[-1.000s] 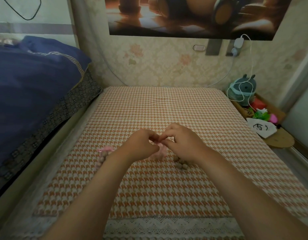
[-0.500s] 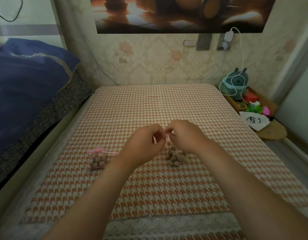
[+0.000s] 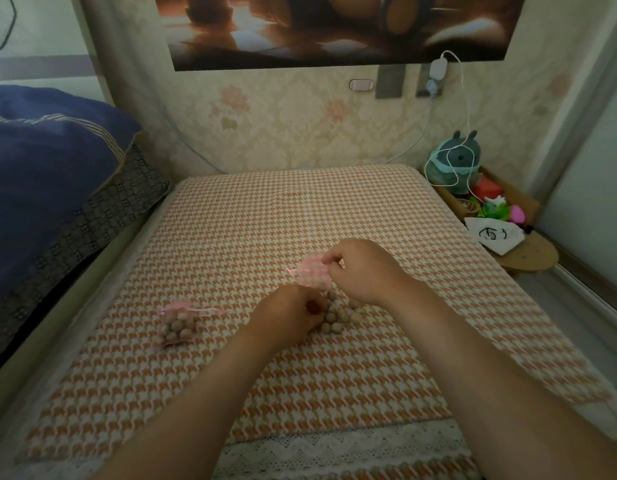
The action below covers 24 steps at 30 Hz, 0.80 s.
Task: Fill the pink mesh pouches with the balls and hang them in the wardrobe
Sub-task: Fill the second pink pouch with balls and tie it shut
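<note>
The person works over a mattress (image 3: 265,216) with an orange and white houndstooth cover. The right hand (image 3: 366,271) is raised a little above it and pinches the upper edge of an empty pink mesh pouch (image 3: 312,277) between the thumb and the fingers; the pouch hangs to the left of this hand and its lower edge comes down close to the left hand (image 3: 286,318). The left hand is lower and nearer to the person, with the fingers curled, just at the left side of a small heap of loose balls (image 3: 335,322) which lies on the cover below the right hand. It touches the heap, but it is not possible to tell if the fingers already hold a ball. Well to the left of both hands, apart from them, a filled pink mesh pouch (image 3: 178,325) lies flat on the cover, with its drawstring spread to the right. A blue blanket (image 3: 40,168) is on the bed at the far left, and a grey-green plush toy (image 3: 456,161) with a white cable (image 3: 468,109) sits at the far right corner.
</note>
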Tool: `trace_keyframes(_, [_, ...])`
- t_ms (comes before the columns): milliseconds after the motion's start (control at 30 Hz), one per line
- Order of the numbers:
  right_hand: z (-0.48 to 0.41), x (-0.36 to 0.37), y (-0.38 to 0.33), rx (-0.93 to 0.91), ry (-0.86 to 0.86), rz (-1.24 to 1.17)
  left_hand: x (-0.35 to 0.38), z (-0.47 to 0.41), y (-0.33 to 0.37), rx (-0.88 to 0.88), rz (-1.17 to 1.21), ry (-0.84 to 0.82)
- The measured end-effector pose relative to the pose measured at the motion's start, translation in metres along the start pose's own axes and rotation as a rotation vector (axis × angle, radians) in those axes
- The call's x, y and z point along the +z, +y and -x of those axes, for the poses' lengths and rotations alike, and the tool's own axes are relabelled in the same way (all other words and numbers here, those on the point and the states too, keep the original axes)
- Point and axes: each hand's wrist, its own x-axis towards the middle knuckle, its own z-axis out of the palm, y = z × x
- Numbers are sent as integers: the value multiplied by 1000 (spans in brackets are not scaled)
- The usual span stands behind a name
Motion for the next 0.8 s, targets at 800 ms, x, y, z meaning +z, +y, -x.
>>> trace_keyframes(800, [-3, 13, -13, -46, -87, -79, -44, 1, -4, -55, 109, 287])
